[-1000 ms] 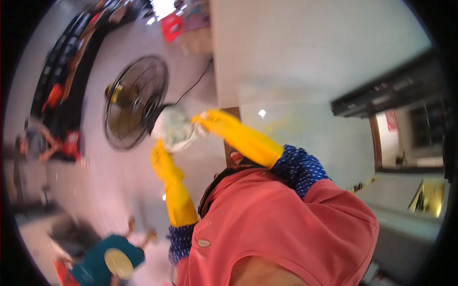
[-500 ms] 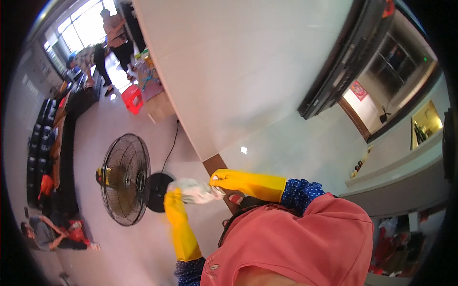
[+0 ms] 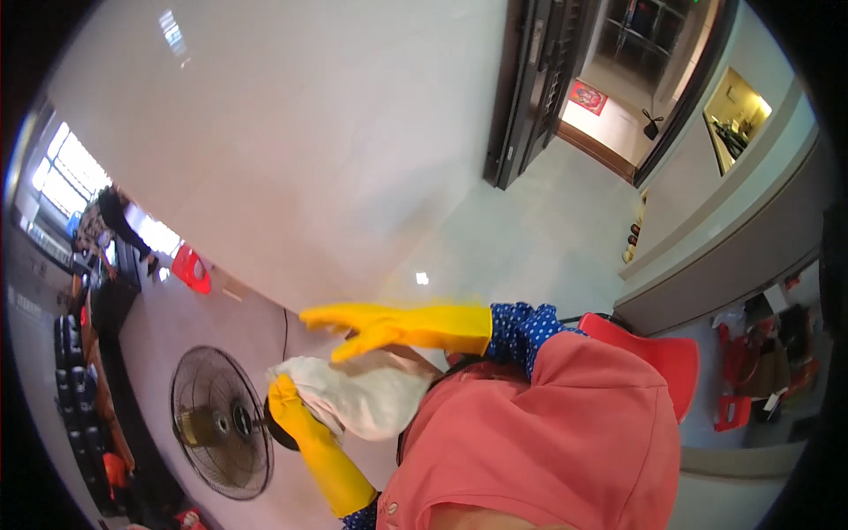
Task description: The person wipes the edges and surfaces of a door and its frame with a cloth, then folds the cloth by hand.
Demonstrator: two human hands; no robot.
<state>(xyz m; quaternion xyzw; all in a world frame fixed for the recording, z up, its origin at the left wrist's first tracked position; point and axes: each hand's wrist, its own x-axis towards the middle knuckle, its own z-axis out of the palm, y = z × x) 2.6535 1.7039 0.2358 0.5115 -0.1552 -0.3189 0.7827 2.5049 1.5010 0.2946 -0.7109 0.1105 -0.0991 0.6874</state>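
Both my hands wear yellow rubber gloves, with blue dotted sleeves behind them. My left hand [image 3: 296,413] is closed around a bunched white cloth [image 3: 367,397] held in front of my pink shirt. My right hand [image 3: 375,325] is stretched out flat just above the cloth, fingers apart and pointing left, with nothing in its grip. Whether its palm rests on the cloth I cannot tell.
A black standing fan [image 3: 221,424] is on the floor at lower left, beside a large white wall [image 3: 309,159]. A dark door [image 3: 530,79] stands at the top. There is a red stool [image 3: 190,269], a red chair [image 3: 658,358], and another person [image 3: 115,225] by the far-left window.
The view has swung up along the wall. My right hand, earlier pinching the cloth, has let go and flattened out; the cloth now hangs bunched in my left hand.
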